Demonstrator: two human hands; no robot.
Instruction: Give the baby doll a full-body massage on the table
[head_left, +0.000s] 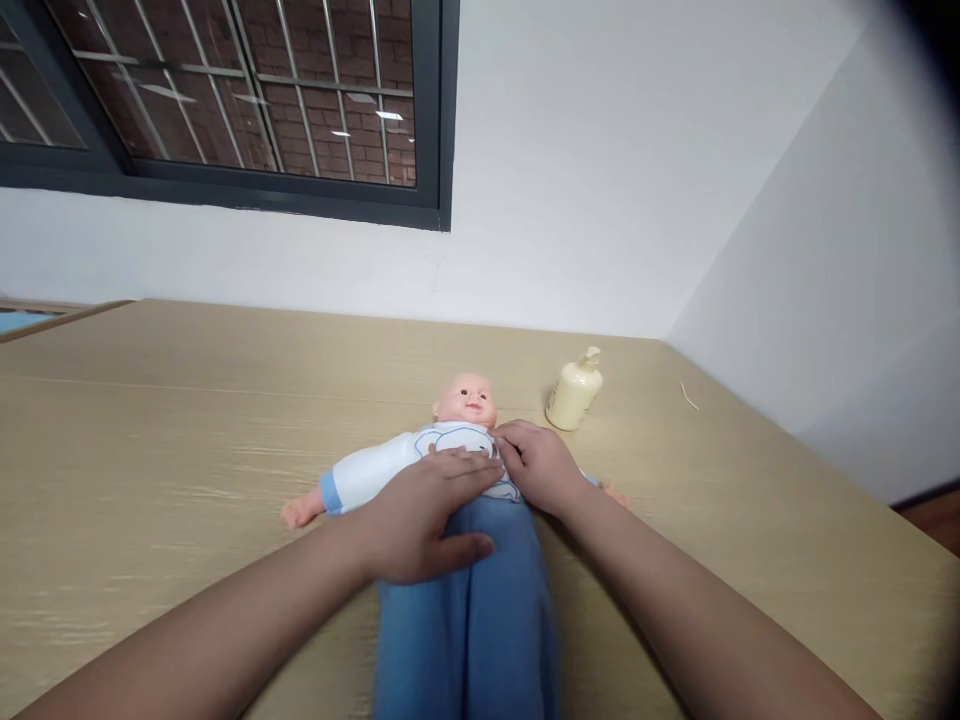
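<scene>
A baby doll lies on its back with its head away from me, wearing a white and blue shirt and blue trousers. My left hand rests flat across the doll's belly, fingers stretched and thumb apart over the trousers' waist. Beside the doll's chest, my right hand has its fingers bent together at the shirt's edge near the shoulder. It seems to pinch the fabric there, though the fingertips are partly hidden. The doll's arms are spread out; my right hand and forearm cover most of one.
A cream pump bottle stands upright beyond my right hand. On the wooden tabletop lies a thin pale strip at the right. White walls and a barred window rise behind.
</scene>
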